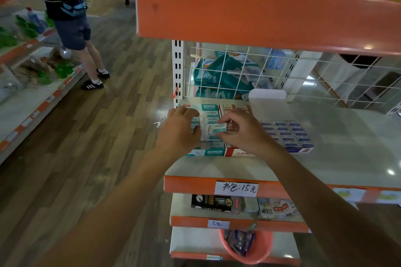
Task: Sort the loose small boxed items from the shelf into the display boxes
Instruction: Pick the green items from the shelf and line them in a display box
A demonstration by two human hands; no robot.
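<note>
A teal display box (213, 152) with rows of small teal boxed items stands at the left end of the grey shelf (338, 149). My left hand (181, 130) rests on its left side, fingers curled over the small boxes. My right hand (240, 130) pinches one small teal boxed item (218, 128) just above the teal display box. A red display box (235, 153) sits right beside it, mostly hidden under my right hand. Further right a blue display box (288, 135) holds rows of small blue boxes.
An orange-edged shelf (249, 13) hangs overhead. A white wire grid (282, 76) backs the shelf, with teal packs behind it. Lower shelves hold boxed goods and an orange basket (246, 247). A person (71, 17) stands in the aisle at left; another crouches far back.
</note>
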